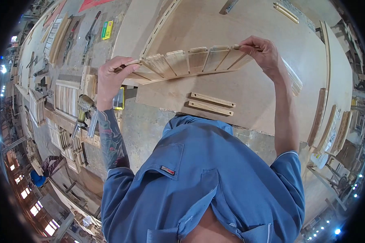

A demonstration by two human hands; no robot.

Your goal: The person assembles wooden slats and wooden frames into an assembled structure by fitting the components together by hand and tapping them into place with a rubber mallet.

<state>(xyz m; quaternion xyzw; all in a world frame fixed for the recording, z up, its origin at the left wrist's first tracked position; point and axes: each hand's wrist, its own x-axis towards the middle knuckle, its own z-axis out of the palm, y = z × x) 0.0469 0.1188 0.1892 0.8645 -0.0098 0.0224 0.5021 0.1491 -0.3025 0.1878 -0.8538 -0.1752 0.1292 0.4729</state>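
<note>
Blue cloth of the person's shirt (pixel 215 174) is nearest and fills the lower middle of the view, with chest pockets and a small dark-and-red label on one of them. Beyond it spreads the bench (pixel 267 105), topped with broad, pale brown boards.

Over the bench is the slatted wooden panel (pixel 196 64), its pale boards side by side with dark lines between them and a narrow strip along the side nearer the body. It is held at a tilt; whether any edge touches the bench cannot be told.

The left hand (pixel 117 72) is closed on the panel's left end, thumb and fingers pinching the corner. The right hand (pixel 263 52) has a similar narrow pinch on the right end, at the far corner.

At the right side of the bench, long wooden bars (pixel 318 117) lie roughly alongside one another. To the left, well apart from the held panel, are more slatted panels (pixel 67 98), and just beside them a power tool (pixel 85 106) with a metal body and a green part.

Between the held panel and the shirt, two short wooden strips (pixel 211 104) lie nearly parallel, with small holes near their ends. Smallest is the yellow-and-green box (pixel 107 30), at upper left.
</note>
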